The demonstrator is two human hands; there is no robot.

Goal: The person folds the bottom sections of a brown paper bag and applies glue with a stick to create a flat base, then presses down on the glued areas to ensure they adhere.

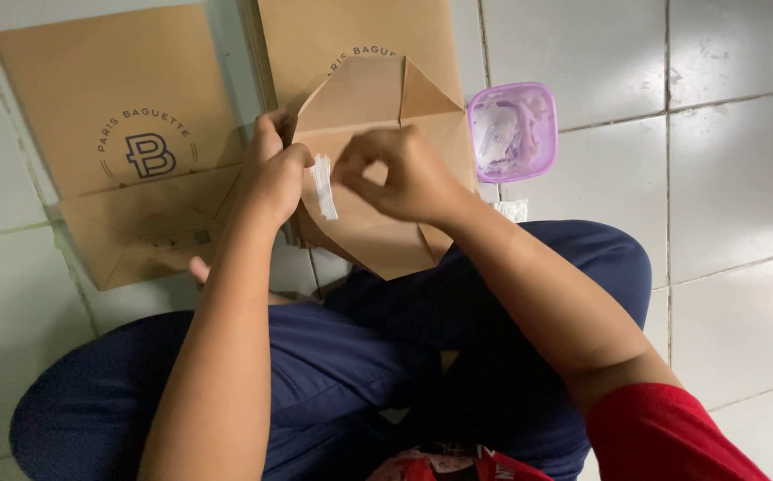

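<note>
The left hand (275, 169) pinches the edge of a thin, folded brown paper bag (378, 169); the right hand (404, 174) presses fingertips on its white glue smear (323, 187). It looks light, creasable, best gripped along folds.

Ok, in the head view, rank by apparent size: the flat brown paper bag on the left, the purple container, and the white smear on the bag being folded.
1. Flat brown paper bag, clearly largest.
2. Purple container, far smaller.
3. White smear, a thin streak, smallest.
All lie at similar distance from the camera, so the order looks reliable.
</note>
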